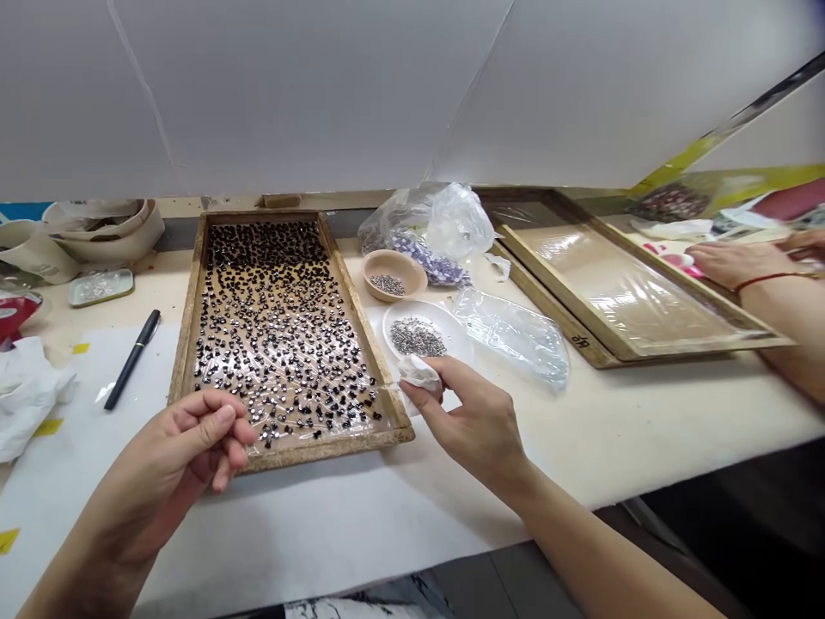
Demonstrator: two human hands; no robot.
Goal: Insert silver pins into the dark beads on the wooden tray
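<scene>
One pale table (644,430) ran across the view. Two bare forearms came over it from the near side. The left hand (193,447) hung over the near left corner of the black-dotted tray, palm turned inward, thumb laid along bent, loosely curled fingers; whether anything tiny sat between the tips, I could not tell. The right hand (480,417) reached in with its wrist bent and its back upward, thumb and fingers pinching one wad of white tissue (418,371) just beside the tray's near right corner, in front of the plate.

Three wooden trays were there: the black-dotted tray (258,462) in front of the person, and two lined trays (619,284) to the right, one propped partly on the other. Another person's two hands (728,262) were beyond these, a red cord at one wrist.

One sheet of white paper (309,533) lay under the near tray. Two clear bags followed, one holding purple bits (425,254), one lying flat (516,335). One white plate (461,331) and one brown bowl (395,265) each held silver bits (418,335). There was one black pen (132,361), and three yellow tape pieces (47,426). The black bits (284,344), too many to count, lay inside the near tray, denser toward its far end.
</scene>
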